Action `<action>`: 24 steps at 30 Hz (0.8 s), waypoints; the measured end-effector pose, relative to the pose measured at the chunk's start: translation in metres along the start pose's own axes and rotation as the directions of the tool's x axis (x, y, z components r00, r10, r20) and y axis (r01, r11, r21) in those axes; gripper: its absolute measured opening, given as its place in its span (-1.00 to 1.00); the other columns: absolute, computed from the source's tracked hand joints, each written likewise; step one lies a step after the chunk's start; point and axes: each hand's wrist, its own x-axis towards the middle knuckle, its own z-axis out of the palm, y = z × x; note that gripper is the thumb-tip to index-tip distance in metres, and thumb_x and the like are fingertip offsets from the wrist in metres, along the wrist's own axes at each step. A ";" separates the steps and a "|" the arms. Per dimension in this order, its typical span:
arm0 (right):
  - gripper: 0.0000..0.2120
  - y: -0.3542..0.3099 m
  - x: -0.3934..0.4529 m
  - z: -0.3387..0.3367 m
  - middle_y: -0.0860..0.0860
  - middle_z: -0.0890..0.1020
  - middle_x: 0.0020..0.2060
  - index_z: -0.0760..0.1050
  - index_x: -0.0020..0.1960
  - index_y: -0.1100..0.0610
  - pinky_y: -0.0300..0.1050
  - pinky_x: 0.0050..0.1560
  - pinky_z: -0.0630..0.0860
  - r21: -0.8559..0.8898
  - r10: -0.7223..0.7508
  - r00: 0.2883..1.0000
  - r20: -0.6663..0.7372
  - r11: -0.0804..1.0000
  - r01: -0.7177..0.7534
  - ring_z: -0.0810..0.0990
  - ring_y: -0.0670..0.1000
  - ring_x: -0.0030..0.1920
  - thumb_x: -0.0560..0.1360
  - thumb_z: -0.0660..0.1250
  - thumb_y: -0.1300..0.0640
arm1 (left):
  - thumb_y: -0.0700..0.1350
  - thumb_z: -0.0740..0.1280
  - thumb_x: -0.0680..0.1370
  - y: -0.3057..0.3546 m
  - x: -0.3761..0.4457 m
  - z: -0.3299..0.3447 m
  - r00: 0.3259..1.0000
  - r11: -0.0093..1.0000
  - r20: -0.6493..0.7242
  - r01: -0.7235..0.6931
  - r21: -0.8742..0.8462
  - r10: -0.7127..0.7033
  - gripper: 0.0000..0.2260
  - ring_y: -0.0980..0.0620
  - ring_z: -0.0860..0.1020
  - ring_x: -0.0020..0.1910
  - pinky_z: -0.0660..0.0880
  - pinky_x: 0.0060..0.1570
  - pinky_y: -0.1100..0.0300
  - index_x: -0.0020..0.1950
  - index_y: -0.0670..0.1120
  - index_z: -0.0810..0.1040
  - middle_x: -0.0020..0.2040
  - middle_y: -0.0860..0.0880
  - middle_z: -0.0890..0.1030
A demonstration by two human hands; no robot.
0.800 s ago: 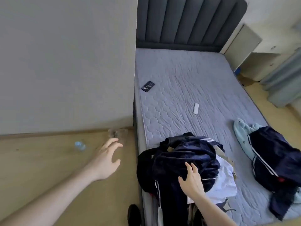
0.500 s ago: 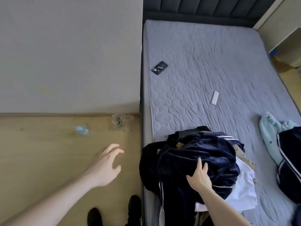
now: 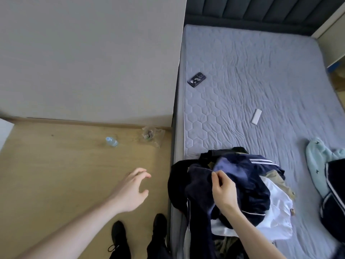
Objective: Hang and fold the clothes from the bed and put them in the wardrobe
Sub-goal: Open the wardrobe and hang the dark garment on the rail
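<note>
Picking at the top of the clothes pile w/ the right hand.

Right hand (image 3: 223, 187) sits on the dark blue jacket (image 3: 240, 184), low center-right of the frame, fingers curled and pinching a fold of it. Left hand (image 3: 130, 189) hangs over the wood floor (image 3: 56, 174), low center-left, fingers spread wide, holding nothing. The clothes pile (image 3: 233, 193) lies at the near edge of the bed (image 3: 261, 81), partly spilling over the side, w/ a white shirt (image 3: 276, 212) under the jacket. So the pile is right under the right hand & off to the right of the left hand; right hand is much nearer. Jacket is bunched up, so its long way can't be told. More clothes (image 3: 332, 180) lie at the right edge of the frame. A phone (image 3: 196, 79) & a small white bar (image 3: 256, 117) lie higher up on the bed. No wardrobe in sight.
</note>
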 end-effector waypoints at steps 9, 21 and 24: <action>-0.64 -0.215 -0.100 -0.040 -0.15 0.31 -0.39 0.32 -0.30 0.00 -0.30 -0.32 0.26 0.500 -0.400 0.884 0.241 0.832 0.240 0.26 -0.13 -0.34 0.67 0.21 0.02 | 0.28 0.59 0.23 0.028 -0.098 -0.055 0.992 0.956 -0.104 -0.098 -0.276 0.071 0.12 0.29 0.30 0.41 0.36 0.32 0.24 0.61 0.27 -0.03 0.49 0.39 0.18; -0.63 -0.389 -0.155 0.080 -0.12 0.33 -0.34 0.35 -0.24 0.02 -0.26 -0.31 0.32 0.513 -0.653 0.595 0.469 0.750 0.418 0.30 -0.09 -0.30 0.68 0.17 -0.13 | -0.01 0.41 0.55 -0.101 -0.293 -0.178 0.743 0.614 -0.587 -0.308 -0.726 -0.321 -0.85 0.05 0.70 0.05 0.57 -0.04 0.25 0.10 0.10 0.69 0.05 0.01 0.74; -0.65 -0.426 -0.177 0.133 -0.15 0.42 -0.33 0.41 -0.20 -0.01 -0.28 -0.27 0.41 0.497 -0.676 0.525 0.517 0.737 0.459 0.39 -0.09 -0.29 0.73 0.13 -0.08 | 0.01 0.44 0.54 -0.146 -0.361 -0.201 0.792 0.594 -0.545 -0.306 -0.744 -0.274 -0.82 -0.01 0.70 0.08 0.60 -0.01 0.23 0.13 0.07 0.67 0.07 -0.03 0.73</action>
